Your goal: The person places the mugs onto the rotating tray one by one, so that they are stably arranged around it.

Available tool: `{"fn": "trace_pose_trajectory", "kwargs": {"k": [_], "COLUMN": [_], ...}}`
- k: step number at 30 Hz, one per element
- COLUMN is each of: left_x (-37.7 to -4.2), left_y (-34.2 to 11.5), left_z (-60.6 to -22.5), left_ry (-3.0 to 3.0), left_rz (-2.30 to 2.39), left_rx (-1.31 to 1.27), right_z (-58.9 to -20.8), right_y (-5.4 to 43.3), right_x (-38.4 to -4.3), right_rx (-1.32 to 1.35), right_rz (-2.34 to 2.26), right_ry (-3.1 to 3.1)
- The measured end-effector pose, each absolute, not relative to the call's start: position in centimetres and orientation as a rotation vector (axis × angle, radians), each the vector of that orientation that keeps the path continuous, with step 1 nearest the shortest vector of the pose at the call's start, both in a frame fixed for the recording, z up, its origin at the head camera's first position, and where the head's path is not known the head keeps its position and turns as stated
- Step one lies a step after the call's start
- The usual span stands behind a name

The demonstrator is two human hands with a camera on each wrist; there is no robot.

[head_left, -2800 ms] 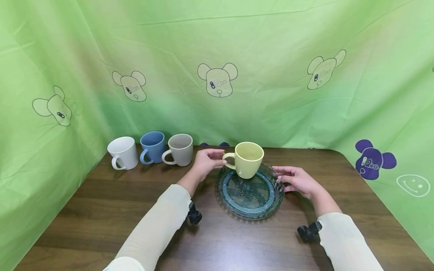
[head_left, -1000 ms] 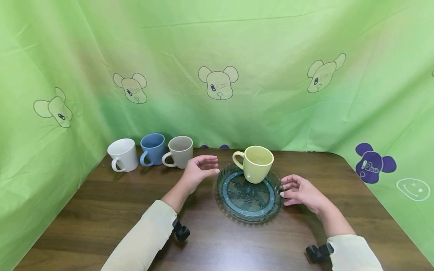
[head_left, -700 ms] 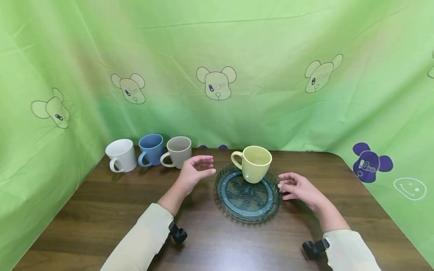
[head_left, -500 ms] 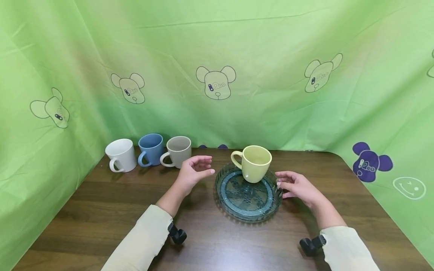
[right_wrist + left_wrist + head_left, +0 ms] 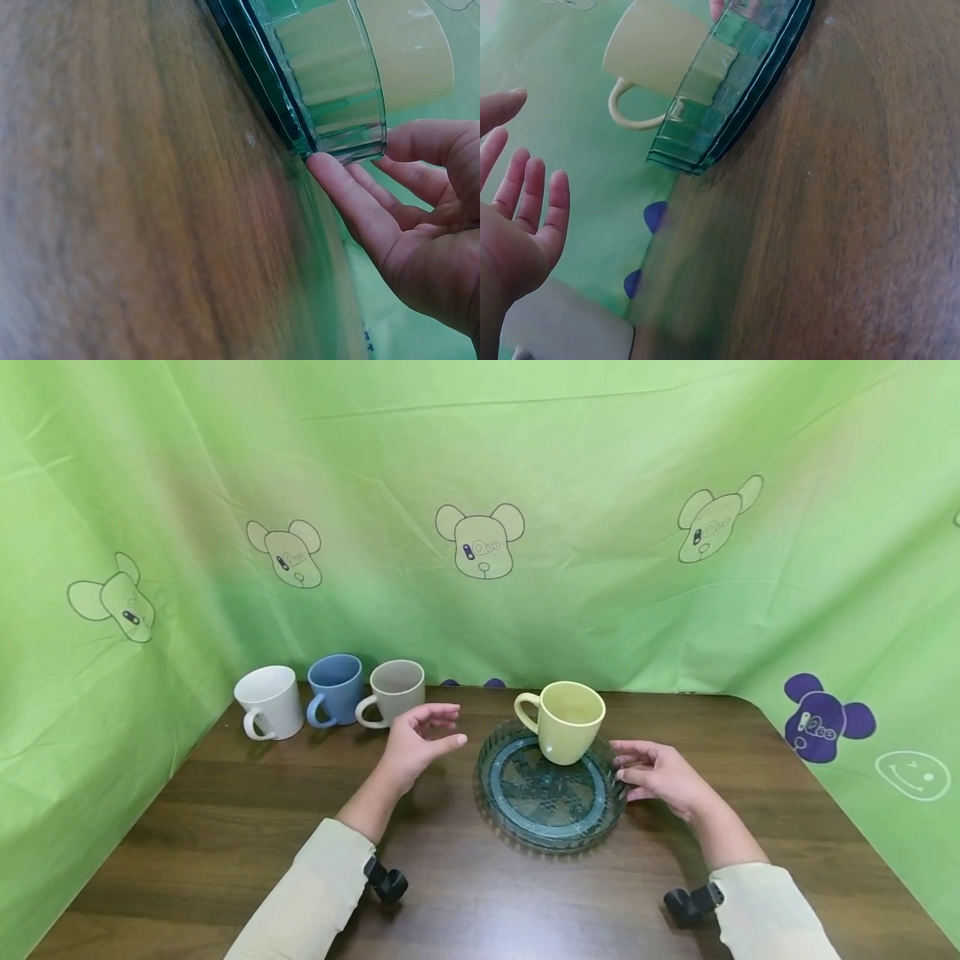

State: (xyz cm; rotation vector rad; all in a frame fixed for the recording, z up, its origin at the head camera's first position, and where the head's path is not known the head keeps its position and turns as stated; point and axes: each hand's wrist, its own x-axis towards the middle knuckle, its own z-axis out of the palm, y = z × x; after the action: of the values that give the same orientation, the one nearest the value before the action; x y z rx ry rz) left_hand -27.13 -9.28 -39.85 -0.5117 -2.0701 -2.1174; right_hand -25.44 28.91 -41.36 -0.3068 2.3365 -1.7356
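My left hand (image 5: 411,745), thumb apart from loosely bent fingers, holds nothing. It hovers left of a green-tinted glass dish (image 5: 543,789), in front of a grey mug (image 5: 401,685). A yellow mug (image 5: 572,718) stands upright in the dish, toward its back, its handle pointing left. My right hand (image 5: 663,777) is at the dish's right side. In the right wrist view its thumb (image 5: 424,140) lies at the rim and its little finger (image 5: 345,180) touches the wall's lower edge. The other fingers lie behind these, partly hidden.
Left of the grey mug, a blue mug (image 5: 335,685) and a white mug (image 5: 272,702) stand in a row along the back. The wooden table (image 5: 247,852) meets a green patterned cloth (image 5: 375,485) behind and at both sides.
My left hand has let go of the yellow mug's handle and drawn back left. That mug sits farther right than at first. My right hand stays by the dish, shifting slightly.
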Motion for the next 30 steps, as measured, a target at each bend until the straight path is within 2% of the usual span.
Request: {"fn": "trace_pose_trajectory", "kwargs": {"k": [30], "left_x": [-25.8], "left_y": [-13.8], "left_z": [-39.8], "left_ry": [-1.911], "left_rz": [-2.105], "left_rx": [-0.418], "right_z": [-41.8], "right_y": [28.9], "right_x": [-24.7], "right_rx": [-0.292], "right_rz": [-1.840], "right_ry": [2.296]}}
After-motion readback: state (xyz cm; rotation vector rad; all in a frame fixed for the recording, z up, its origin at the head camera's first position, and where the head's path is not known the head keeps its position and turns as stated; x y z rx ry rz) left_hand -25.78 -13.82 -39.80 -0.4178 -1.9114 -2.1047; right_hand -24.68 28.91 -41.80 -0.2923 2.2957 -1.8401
